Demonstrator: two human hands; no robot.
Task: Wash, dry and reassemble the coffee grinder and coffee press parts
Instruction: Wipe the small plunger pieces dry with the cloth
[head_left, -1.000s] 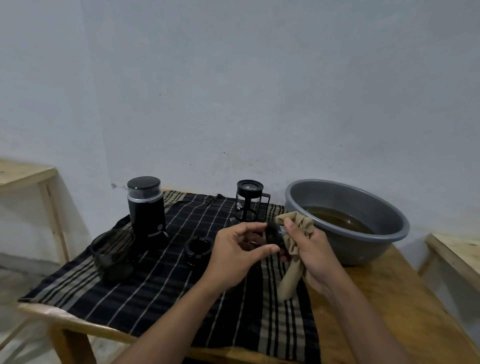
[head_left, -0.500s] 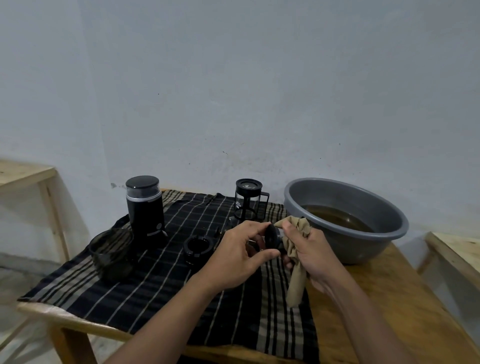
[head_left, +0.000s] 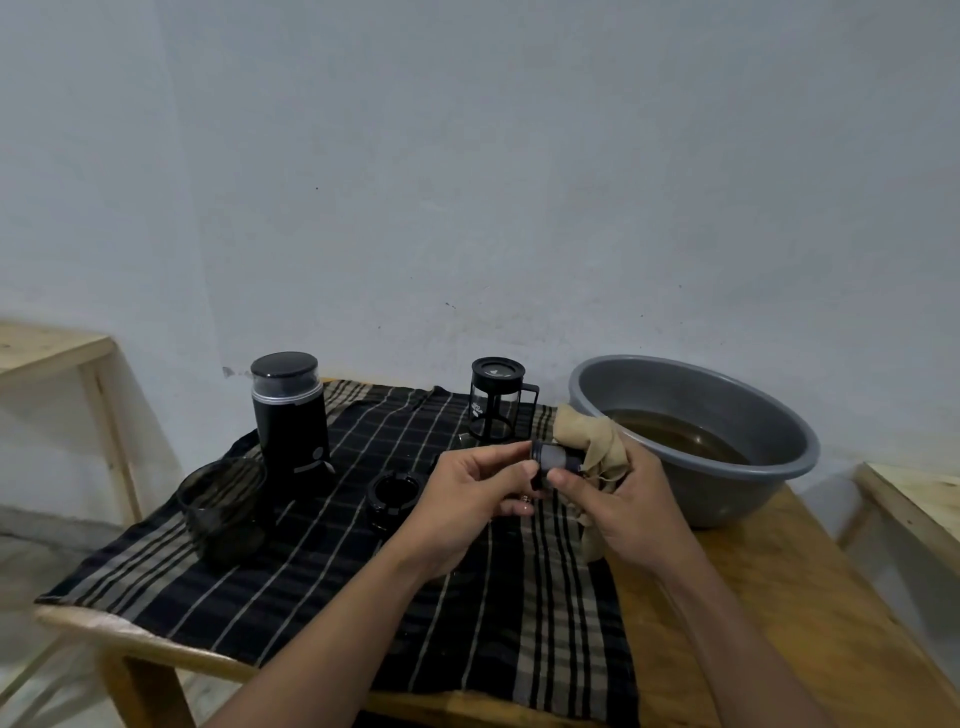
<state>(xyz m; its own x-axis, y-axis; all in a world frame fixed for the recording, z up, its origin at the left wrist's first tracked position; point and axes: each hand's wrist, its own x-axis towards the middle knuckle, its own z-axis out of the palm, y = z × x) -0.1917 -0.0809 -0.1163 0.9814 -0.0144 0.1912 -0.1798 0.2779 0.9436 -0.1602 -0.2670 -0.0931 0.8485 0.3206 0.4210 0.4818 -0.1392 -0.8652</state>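
Left of the fingers: one dark cup, one grinder, one black ring. Left hand and right hand pinch one small filter part between fingertips; the right also grips one tan cloth. Behind stands one press; right, one basin.

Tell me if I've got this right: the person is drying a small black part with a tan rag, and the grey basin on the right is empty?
Not quite. The head view shows the grey basin holds brownish water. The rest stands: both hands hold the small black part, with the tan rag in the right hand.
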